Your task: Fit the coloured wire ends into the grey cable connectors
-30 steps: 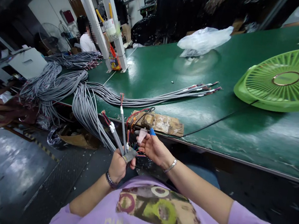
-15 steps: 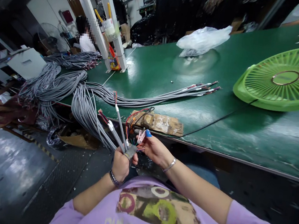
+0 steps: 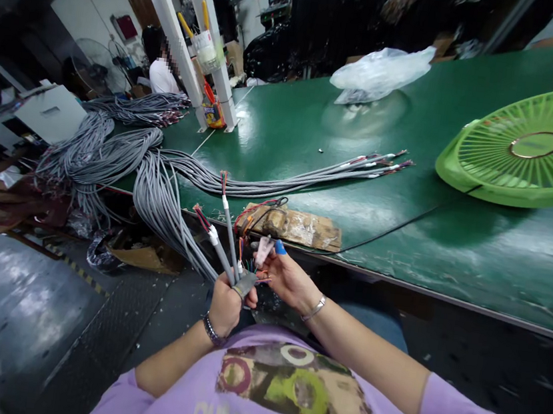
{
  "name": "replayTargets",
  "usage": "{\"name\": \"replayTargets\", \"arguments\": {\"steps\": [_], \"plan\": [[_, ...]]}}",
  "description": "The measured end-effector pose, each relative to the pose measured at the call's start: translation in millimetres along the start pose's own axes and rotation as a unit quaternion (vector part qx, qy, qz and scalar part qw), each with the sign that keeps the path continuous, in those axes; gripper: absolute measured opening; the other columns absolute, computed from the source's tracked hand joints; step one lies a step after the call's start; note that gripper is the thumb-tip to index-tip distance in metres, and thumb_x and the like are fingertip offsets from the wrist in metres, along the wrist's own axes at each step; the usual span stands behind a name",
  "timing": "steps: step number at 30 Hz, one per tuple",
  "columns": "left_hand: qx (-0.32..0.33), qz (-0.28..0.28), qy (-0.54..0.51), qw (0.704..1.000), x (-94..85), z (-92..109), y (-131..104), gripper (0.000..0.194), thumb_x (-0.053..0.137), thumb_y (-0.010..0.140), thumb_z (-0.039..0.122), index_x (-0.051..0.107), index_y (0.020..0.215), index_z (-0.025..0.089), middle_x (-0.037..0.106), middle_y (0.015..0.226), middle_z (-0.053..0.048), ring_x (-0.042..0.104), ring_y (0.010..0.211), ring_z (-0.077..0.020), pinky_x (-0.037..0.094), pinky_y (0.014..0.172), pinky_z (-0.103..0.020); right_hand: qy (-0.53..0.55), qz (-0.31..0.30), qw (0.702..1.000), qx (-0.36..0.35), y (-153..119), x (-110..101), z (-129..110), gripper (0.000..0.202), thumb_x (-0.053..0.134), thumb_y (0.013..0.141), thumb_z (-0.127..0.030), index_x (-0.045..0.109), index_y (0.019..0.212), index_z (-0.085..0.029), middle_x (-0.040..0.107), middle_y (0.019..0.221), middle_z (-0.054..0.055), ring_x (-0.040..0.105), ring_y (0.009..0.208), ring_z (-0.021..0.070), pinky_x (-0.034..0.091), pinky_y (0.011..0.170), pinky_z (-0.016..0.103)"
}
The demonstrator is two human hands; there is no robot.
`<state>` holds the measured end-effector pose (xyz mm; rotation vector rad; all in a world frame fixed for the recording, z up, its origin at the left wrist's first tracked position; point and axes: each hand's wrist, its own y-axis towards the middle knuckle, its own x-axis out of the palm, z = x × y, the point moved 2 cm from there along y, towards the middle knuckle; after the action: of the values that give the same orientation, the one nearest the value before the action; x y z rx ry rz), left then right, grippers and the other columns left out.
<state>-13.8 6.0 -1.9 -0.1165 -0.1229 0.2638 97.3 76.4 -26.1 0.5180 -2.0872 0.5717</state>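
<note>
My left hand (image 3: 227, 305) is closed around several grey cables (image 3: 221, 254), whose stripped ends fan out with white sleeves and coloured wires. A grey wrap lies across the index finger of that hand. Close on the right, my right hand (image 3: 291, 281) pinches a small pale pink clip-like piece (image 3: 263, 251); its exact kind is blurred. A blue cover (image 3: 280, 247) sits on the thumb. Fine coloured wires (image 3: 262, 275) stick out between the two hands. The held cables run back left into a large grey cable bundle (image 3: 161, 203) hanging over the table edge.
A wooden block (image 3: 311, 229) with red and black wires lies at the edge of the green table (image 3: 286, 127). A green fan (image 3: 530, 147) stands right, its black cord (image 3: 389, 229) crossing the tabletop. Behind are a plastic bag (image 3: 381, 75) and white posts (image 3: 209, 37). Another person (image 3: 163, 77) is far left.
The pink piece in my right hand has tilted slightly. The cable ends in my left hand have shifted a little to the right. The view has moved slightly.
</note>
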Motion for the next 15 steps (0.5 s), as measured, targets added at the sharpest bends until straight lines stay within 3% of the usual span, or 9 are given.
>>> {"name": "replayTargets", "arguments": {"steps": [5, 10, 15], "plan": [[0.019, -0.003, 0.011, 1.000, -7.1, -4.7, -6.3, 0.032, 0.067, 0.074, 0.041, 0.056, 0.058, 0.016, 0.056, 0.045, 0.002, 0.049, 0.038, -0.0089, 0.040, 0.040, -0.020, -0.130, -0.034, 0.991, 0.016, -24.0, -4.4, 2.4, 0.045, 0.078, 0.059, -0.053, 0.065, 0.082, -0.017, 0.065, 0.079, 0.003, 0.054, 0.062, 0.0109, 0.044, 0.058, 0.024], [0.047, -0.034, 0.053, 0.997, -10.5, -6.4, -8.3, 0.035, 0.064, 0.077, 0.042, 0.057, 0.056, 0.016, 0.058, 0.047, 0.000, 0.052, 0.042, -0.0096, 0.042, 0.045, -0.021, -0.274, -0.009, 0.959, -0.066, -40.5, 8.0, 3.3, 0.028, 0.075, 0.067, -0.041, 0.062, 0.071, -0.016, 0.058, 0.057, -0.003, 0.045, 0.052, 0.0084, 0.034, 0.052, 0.023], [0.009, -0.176, 0.094, 0.980, -13.4, 1.0, -5.2, 0.033, 0.068, 0.073, 0.042, 0.060, 0.057, 0.015, 0.060, 0.049, -0.001, 0.053, 0.044, -0.0112, 0.045, 0.048, -0.023, -0.326, -0.052, 0.942, -0.061, -39.3, 16.6, -2.9, 0.030, 0.074, 0.068, -0.043, 0.060, 0.067, -0.016, 0.058, 0.057, -0.002, 0.047, 0.052, 0.0094, 0.035, 0.054, 0.024]]}}
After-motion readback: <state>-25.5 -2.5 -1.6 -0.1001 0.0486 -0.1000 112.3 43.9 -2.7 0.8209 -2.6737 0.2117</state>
